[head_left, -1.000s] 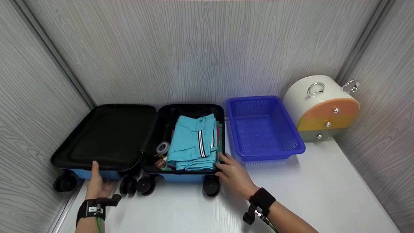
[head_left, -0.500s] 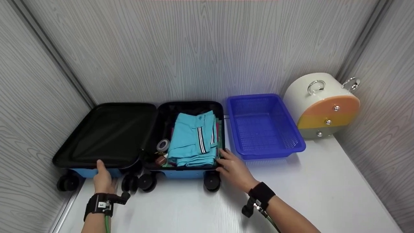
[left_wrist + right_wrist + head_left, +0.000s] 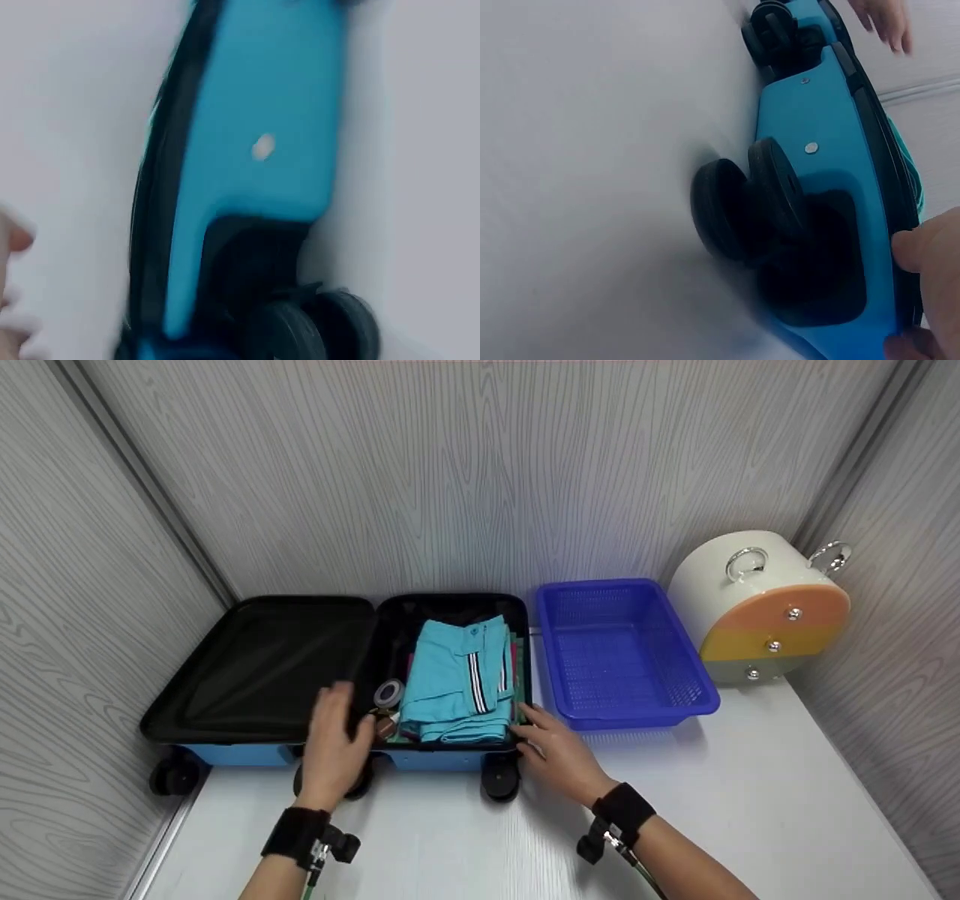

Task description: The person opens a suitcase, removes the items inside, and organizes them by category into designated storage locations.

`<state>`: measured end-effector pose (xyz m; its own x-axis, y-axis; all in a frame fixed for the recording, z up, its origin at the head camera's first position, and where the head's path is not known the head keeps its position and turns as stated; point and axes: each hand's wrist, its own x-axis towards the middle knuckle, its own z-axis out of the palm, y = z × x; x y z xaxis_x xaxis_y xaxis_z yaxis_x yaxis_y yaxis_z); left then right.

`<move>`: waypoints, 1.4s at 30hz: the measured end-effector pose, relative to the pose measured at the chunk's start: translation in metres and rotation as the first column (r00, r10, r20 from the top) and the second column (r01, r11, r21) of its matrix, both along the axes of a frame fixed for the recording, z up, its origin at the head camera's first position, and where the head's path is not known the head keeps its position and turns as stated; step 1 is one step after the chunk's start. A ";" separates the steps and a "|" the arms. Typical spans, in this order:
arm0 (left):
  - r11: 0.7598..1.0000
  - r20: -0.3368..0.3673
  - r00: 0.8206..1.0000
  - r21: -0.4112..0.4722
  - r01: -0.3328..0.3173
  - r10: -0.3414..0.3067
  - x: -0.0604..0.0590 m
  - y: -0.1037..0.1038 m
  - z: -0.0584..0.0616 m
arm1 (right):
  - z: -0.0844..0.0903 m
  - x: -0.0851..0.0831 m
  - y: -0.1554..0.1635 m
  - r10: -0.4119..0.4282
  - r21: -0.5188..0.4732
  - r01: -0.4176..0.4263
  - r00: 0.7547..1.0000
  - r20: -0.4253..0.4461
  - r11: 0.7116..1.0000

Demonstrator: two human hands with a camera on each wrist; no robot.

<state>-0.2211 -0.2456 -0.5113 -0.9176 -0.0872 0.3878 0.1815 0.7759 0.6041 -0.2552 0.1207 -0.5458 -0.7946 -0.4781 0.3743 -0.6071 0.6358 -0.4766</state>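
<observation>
A blue suitcase (image 3: 439, 761) lies spread out with its black inner side up. Its right half holds folded turquoise shorts (image 3: 450, 679), a round roll of tape (image 3: 388, 692) and a small brown item (image 3: 385, 727). Blurred, my left hand (image 3: 334, 750) hovers over the left half's (image 3: 255, 675) front edge near the middle, fingers extended, holding nothing. My right hand (image 3: 559, 754) rests at the right half's front right corner, its fingertips over the black rim. In the right wrist view its thumb (image 3: 911, 251) touches that rim, above a black wheel (image 3: 776, 187).
A blue plastic basket (image 3: 626, 712) stands to the right of the suitcase. Beyond it, against the back right corner, is a white rounded drawer box (image 3: 727, 555) with orange, yellow and grey drawers. Pale wood-grain walls (image 3: 450, 472) enclose the white table (image 3: 750, 780).
My left hand has let go of the left half's front edge, where its thumb lay over the rim, and moved right and up toward the middle. My right hand stays at its corner.
</observation>
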 end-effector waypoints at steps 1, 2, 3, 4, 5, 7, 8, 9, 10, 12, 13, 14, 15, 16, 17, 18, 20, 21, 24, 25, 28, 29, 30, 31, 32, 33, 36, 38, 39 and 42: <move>0.993 -0.001 0.997 -0.091 0.078 -0.078 0.001 0.011 -0.001 | 0.001 0.001 0.004 -0.001 -0.004 0.001 1.000 -0.020 1.000; 0.974 0.000 0.990 -0.180 0.140 -0.142 0.001 0.021 -0.003 | 0.001 0.001 0.009 -0.003 -0.009 0.002 0.999 -0.047 1.000; 0.949 0.003 0.982 -0.256 0.182 -0.188 0.002 0.030 -0.005 | 0.002 0.001 0.014 -0.006 -0.013 0.005 0.997 -0.078 1.000; 0.927 0.011 0.976 -0.313 0.208 -0.216 0.003 0.038 -0.009 | 0.002 0.001 0.020 -0.014 -0.014 0.012 0.993 -0.116 1.000; 0.911 0.027 0.973 -0.347 0.224 -0.229 0.004 0.044 -0.013 | 0.003 0.000 0.026 -0.023 -0.010 0.022 0.988 -0.152 1.000; 0.907 0.043 0.973 -0.356 0.226 -0.225 0.006 0.053 -0.021 | 0.003 -0.003 0.041 -0.056 0.003 0.058 0.976 -0.209 0.998; 0.915 0.042 0.976 -0.342 0.213 -0.212 0.006 0.056 -0.025 | 0.002 -0.005 0.049 -0.084 0.012 0.089 0.970 -0.227 0.996; 0.927 0.040 0.980 -0.320 0.197 -0.195 0.006 0.058 -0.029 | 0.001 -0.007 0.057 -0.117 0.025 0.126 0.965 -0.236 0.992; 0.938 0.028 0.983 -0.295 0.179 -0.179 0.006 0.059 -0.033 | 0.000 -0.008 0.066 -0.153 0.037 0.166 0.960 -0.234 0.985; 0.958 0.001 0.988 -0.247 0.148 -0.152 0.005 0.061 -0.038 | -0.003 -0.011 0.081 -0.228 0.058 0.245 0.949 -0.217 0.968; 0.965 -0.016 0.990 -0.224 0.136 -0.144 0.004 0.061 -0.040 | -0.005 -0.011 0.088 -0.257 0.069 0.276 0.943 -0.210 0.959; 0.970 -0.029 0.990 -0.206 0.129 -0.138 0.004 0.062 -0.041 | -0.006 -0.012 0.094 -0.278 0.078 0.299 0.938 -0.206 0.951; 0.973 -0.038 0.990 -0.197 0.124 -0.134 0.004 0.063 -0.042 | -0.008 -0.012 0.098 -0.292 0.082 0.313 0.934 -0.206 0.946; 0.974 -0.048 0.990 -0.192 0.121 -0.133 0.004 0.063 -0.043 | -0.010 -0.012 0.101 -0.297 0.083 0.320 0.931 -0.211 0.944; 0.975 -0.054 0.990 -0.186 0.119 -0.131 0.004 0.063 -0.044 | -0.012 -0.012 0.103 -0.295 0.083 0.320 0.929 -0.224 0.944; 0.976 -0.059 0.990 -0.185 0.117 -0.130 0.004 0.064 -0.044 | -0.013 -0.011 0.103 -0.290 0.080 0.316 0.927 -0.237 0.945; 0.977 -0.064 0.990 -0.181 0.113 -0.127 0.005 0.064 -0.045 | -0.015 -0.009 0.102 -0.284 0.069 0.311 0.924 -0.258 0.948; 0.977 -0.065 0.990 -0.181 0.112 -0.125 0.005 0.065 -0.045 | -0.016 -0.008 0.100 -0.286 0.061 0.311 0.921 -0.263 0.948; 0.978 -0.062 0.990 -0.177 0.113 -0.125 0.006 0.065 -0.046 | -0.017 -0.001 0.092 -0.301 0.040 0.322 0.917 -0.263 0.946; 0.978 -0.061 0.990 -0.177 0.112 -0.125 0.006 0.065 -0.046 | -0.017 0.001 0.090 -0.306 0.033 0.325 0.916 -0.258 0.945; 0.978 -0.064 0.990 -0.177 0.111 -0.124 0.006 0.065 -0.047 | -0.017 0.008 0.084 -0.313 0.024 0.329 0.916 -0.252 0.944; 0.978 -0.067 0.990 -0.179 0.110 -0.124 0.006 0.065 -0.047 | -0.017 0.010 0.083 -0.312 0.021 0.327 0.917 -0.250 0.945; 0.977 -0.069 0.990 -0.182 0.109 -0.123 0.006 0.065 -0.047 | -0.017 0.013 0.082 -0.310 0.020 0.325 0.918 -0.250 0.946; 0.977 -0.074 0.990 -0.184 0.107 -0.123 0.006 0.065 -0.047 | -0.016 0.015 0.081 -0.307 0.018 0.321 0.918 -0.250 0.947; 0.977 -0.078 0.989 -0.186 0.107 -0.123 0.006 0.065 -0.048 | -0.017 0.018 0.080 -0.304 0.017 0.318 0.919 -0.250 0.948; 0.976 -0.081 0.989 -0.188 0.107 -0.124 0.006 0.065 -0.048 | -0.016 0.021 0.079 -0.301 0.017 0.315 0.921 -0.248 0.949; 0.976 -0.089 0.988 -0.190 0.107 -0.126 0.005 0.065 -0.048 | -0.017 0.029 0.077 -0.297 0.019 0.310 0.924 -0.243 0.950; 0.976 -0.089 0.988 -0.187 0.109 -0.127 0.005 0.065 -0.047 | -0.016 0.034 0.075 -0.297 0.021 0.310 0.927 -0.229 0.950; 0.976 -0.085 0.988 -0.186 0.110 -0.127 0.005 0.065 -0.047 | -0.016 0.036 0.074 -0.298 0.023 0.310 0.929 -0.221 0.950; 0.977 -0.070 0.989 -0.184 0.112 -0.127 0.006 0.065 -0.047 | -0.015 0.043 0.070 -0.302 0.015 0.311 0.933 -0.193 0.950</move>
<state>-0.2147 -0.1809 -0.5578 -0.8820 0.0987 0.4608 0.3220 0.8401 0.4365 -0.2125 0.1904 -0.5611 -0.8231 -0.2420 0.5137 -0.4547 0.8228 -0.3409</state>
